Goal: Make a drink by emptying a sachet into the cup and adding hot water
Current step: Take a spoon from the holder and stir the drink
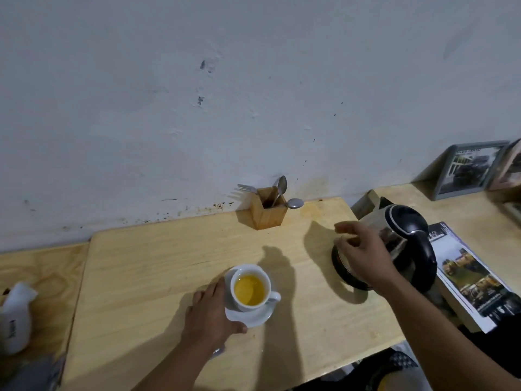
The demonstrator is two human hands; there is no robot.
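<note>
A white cup [251, 287] holding yellow-orange liquid stands on a white saucer [255, 316] on the wooden table [158, 266]. My left hand [210, 311] grips the saucer's left edge, thumb on its near rim. A glass kettle [400, 241] with a black lid and handle sits on its black base at the right. My right hand [363, 249] hovers in front of the kettle's left side with fingers spread and nothing in them. No sachet is clearly visible; something small and shiny peeks out under my left wrist.
A wooden cutlery holder [267, 210] with a fork and spoons stands against the wall. A brochure [473, 277] lies right of the kettle. Framed pictures [465, 170] lean at the far right. A white bottle [15, 317] sits at the left edge.
</note>
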